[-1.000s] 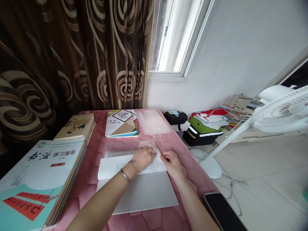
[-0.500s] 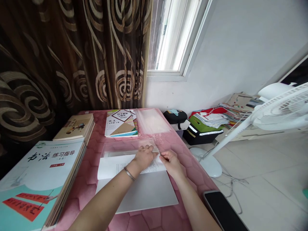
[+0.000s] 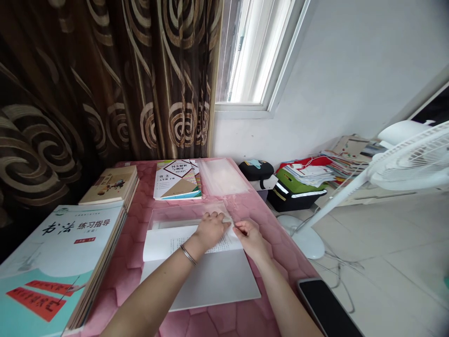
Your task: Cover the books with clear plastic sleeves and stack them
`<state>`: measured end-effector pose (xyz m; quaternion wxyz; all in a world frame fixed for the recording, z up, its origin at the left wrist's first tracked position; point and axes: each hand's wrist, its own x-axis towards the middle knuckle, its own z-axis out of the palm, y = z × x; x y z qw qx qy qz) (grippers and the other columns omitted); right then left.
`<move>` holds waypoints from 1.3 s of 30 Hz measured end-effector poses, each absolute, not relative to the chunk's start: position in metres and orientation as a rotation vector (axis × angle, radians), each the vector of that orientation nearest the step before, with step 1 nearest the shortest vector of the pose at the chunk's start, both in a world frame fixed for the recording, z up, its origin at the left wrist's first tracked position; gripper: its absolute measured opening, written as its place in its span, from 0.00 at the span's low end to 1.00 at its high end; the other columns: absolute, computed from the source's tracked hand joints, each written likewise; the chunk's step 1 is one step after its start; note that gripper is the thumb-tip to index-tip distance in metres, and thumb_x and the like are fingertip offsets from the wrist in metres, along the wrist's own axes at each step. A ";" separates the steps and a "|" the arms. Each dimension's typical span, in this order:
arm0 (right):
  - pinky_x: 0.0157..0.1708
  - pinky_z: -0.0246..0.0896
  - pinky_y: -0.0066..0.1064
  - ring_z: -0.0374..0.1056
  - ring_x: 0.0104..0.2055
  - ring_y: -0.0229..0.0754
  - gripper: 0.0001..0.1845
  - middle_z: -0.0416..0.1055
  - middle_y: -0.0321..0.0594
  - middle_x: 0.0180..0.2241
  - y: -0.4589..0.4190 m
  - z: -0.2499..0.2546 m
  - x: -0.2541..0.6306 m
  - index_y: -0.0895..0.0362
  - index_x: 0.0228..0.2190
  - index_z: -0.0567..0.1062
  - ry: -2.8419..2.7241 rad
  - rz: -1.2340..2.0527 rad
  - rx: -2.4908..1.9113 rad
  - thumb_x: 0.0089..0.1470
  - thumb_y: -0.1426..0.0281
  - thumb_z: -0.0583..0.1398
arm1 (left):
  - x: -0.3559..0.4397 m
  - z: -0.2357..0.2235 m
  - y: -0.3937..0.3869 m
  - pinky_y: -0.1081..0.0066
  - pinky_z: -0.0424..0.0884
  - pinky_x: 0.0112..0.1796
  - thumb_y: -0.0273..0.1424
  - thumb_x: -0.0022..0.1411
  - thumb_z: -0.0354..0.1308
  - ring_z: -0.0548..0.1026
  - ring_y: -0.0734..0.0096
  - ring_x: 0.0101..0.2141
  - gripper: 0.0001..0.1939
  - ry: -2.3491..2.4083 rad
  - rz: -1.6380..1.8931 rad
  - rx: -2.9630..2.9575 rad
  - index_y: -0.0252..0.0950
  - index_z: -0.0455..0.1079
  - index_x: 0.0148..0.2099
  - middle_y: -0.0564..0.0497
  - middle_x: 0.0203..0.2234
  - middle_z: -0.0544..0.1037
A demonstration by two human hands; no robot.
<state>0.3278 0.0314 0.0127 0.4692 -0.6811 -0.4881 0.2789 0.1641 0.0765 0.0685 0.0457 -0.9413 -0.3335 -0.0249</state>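
Note:
An open book (image 3: 157,245) lies on the pink table, with printed text on its upper page and a plain grey-white lower side (image 3: 217,276). A clear plastic book cover (image 3: 168,214) sticks out past the book's far edge. My left hand (image 3: 211,229), a bangle at its wrist, rests on the page and the plastic with its fingers lying down on them. At the book's right far corner, my right hand (image 3: 248,234) pinches the edge of the clear plastic cover. Part of the text is hidden under my left hand.
A tall book stack (image 3: 63,252) stands at the left, with a smaller stack (image 3: 110,185) behind. Workbooks (image 3: 177,180) and clear plastic sheets (image 3: 224,178) lie at the back. A phone (image 3: 326,306) sits at the table's right edge; a white fan (image 3: 305,241) stands on the floor.
Both hands stay in nearly the same place on the book and plastic cover. The whole view has shifted very slightly.

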 end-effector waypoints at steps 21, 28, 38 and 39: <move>0.33 0.68 0.38 0.74 0.32 0.49 0.20 0.77 0.42 0.29 0.034 0.002 0.328 0.55 0.36 0.72 -1.140 0.617 -1.631 0.45 0.54 0.59 | 0.154 0.078 0.069 0.65 0.72 0.38 0.23 0.67 0.47 0.75 0.62 0.40 0.10 -1.045 -0.089 -2.854 0.34 0.69 0.45 0.44 0.34 0.75; 0.31 0.67 0.37 0.74 0.32 0.49 0.18 0.77 0.40 0.28 0.031 0.011 0.325 0.52 0.32 0.76 -1.197 0.621 -1.768 0.48 0.52 0.57 | 0.149 0.072 0.067 0.66 0.73 0.41 0.22 0.66 0.48 0.75 0.65 0.41 0.11 -1.143 -0.184 -2.855 0.36 0.68 0.46 0.45 0.39 0.76; 0.31 0.67 0.35 0.74 0.34 0.49 0.21 0.77 0.40 0.28 0.027 0.022 0.326 0.53 0.27 0.78 -1.143 0.810 -1.638 0.45 0.49 0.57 | 0.069 0.078 0.039 0.54 0.67 0.46 0.26 0.64 0.49 0.70 0.56 0.50 0.13 -1.902 -1.010 -2.313 0.39 0.68 0.48 0.43 0.47 0.74; 0.31 0.67 0.35 0.74 0.34 0.50 0.22 0.77 0.40 0.28 0.027 0.022 0.326 0.54 0.28 0.78 -1.131 0.829 -1.629 0.44 0.49 0.58 | 0.053 0.077 0.036 0.53 0.68 0.45 0.27 0.64 0.49 0.70 0.53 0.50 0.13 -2.045 -1.084 -2.187 0.39 0.67 0.49 0.42 0.47 0.73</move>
